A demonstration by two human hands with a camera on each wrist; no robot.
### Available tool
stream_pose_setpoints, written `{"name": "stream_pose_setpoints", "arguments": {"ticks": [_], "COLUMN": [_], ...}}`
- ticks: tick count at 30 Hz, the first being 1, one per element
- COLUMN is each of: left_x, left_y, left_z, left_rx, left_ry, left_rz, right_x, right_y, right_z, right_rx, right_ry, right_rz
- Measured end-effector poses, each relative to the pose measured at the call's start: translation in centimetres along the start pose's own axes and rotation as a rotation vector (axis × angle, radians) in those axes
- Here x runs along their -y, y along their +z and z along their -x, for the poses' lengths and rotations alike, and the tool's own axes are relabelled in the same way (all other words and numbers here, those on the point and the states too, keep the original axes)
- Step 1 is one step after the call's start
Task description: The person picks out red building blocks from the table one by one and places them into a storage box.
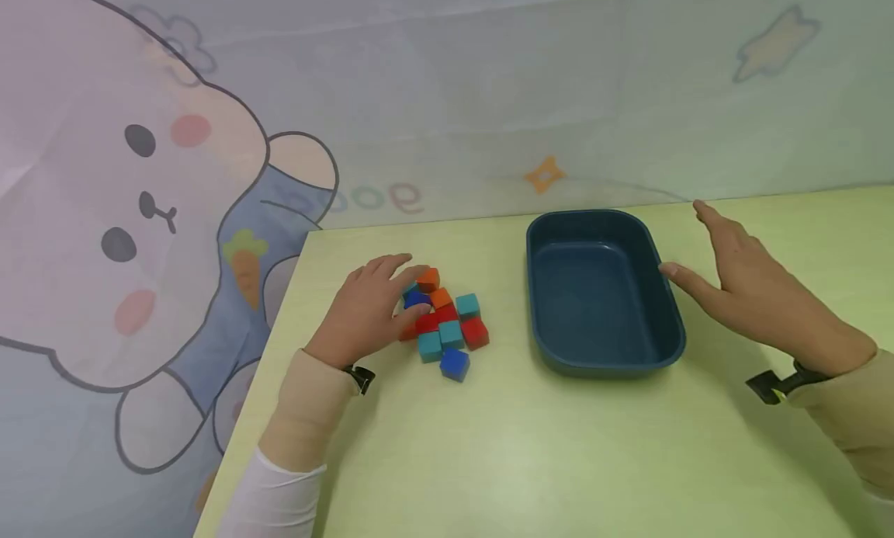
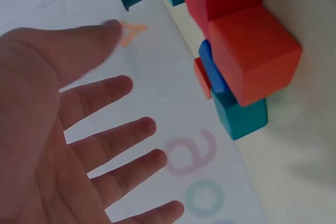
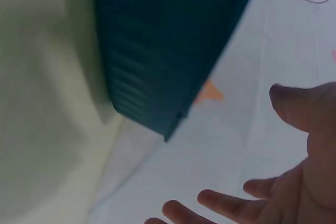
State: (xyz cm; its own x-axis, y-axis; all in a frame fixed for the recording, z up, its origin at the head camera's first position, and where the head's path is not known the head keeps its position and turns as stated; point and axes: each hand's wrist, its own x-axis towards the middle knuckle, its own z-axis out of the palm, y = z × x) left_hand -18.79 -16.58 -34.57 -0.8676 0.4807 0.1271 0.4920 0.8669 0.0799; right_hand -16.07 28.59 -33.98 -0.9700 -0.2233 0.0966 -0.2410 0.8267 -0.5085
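Several small cubes in red, orange, blue and teal lie clustered on the table; one is a blue cube at the near side, another a red cube at the right. My left hand hovers at the left of the cluster, partly covering some cubes, its fingers spread. In the left wrist view an orange-red cube stands beside those spread fingers, with nothing gripped. A dark blue rectangular bin stands right of the cubes, its inside bare. My right hand is beside the bin's right wall with fingers extended, holding nothing.
The pale yellow-green table runs back to a printed cloth with a cartoon bear on the left. The table's left edge lies just beyond my left arm. A dark strap sits on the right wrist.
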Motion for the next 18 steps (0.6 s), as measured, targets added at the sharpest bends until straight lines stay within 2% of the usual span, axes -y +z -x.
{"name": "stream_pose_setpoints", "arguments": {"ticks": [3,5,11,18], "left_x": [-0.3,-0.6,-1.0,-1.3], "left_y": [0.4,0.7,1.4,1.1], "left_z": [-0.1,-0.2,-0.2,-0.1], "left_rx": [0.008,0.012,0.028,0.041], "left_ry": [0.031,0.051,0.083,0.105], "left_rz": [-0.006,-0.013,-0.05,-0.036], "right_x": [0.0,-0.1,-0.7,-0.7], "right_y": [0.8,1.6,3.3,4.2], "right_z": [-0.9,-1.2,-1.8,-2.3], "right_rx": [0.03,0.042,0.062,0.006], "right_ry": [0.019,0.039,0.076,0.057], "right_rz": [-0.076,-0.087,-0.072,-0.014]}}
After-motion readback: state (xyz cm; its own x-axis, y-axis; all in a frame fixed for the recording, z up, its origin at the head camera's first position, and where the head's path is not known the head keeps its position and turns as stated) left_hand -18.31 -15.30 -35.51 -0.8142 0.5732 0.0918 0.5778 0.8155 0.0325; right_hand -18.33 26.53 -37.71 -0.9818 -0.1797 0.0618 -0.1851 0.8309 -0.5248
